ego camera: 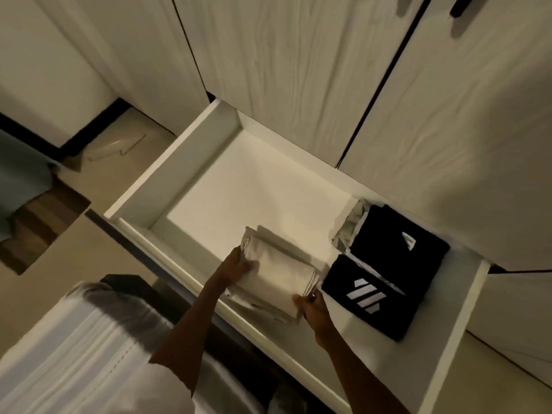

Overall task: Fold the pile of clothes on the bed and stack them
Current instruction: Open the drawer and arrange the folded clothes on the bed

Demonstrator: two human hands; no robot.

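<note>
Head view: left hand (237, 265) and right hand (310, 304) grasping opposite ends of folded white clothes (277, 277), kept square inside open drawer (143, 174). Just right of grip: black folded shirts (391, 264), likely next stack.

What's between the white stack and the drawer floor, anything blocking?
Nothing visible. Both hands, left and right, hold the white stack over bare drawer floor; the black clothes lie apart, to the right.
</note>
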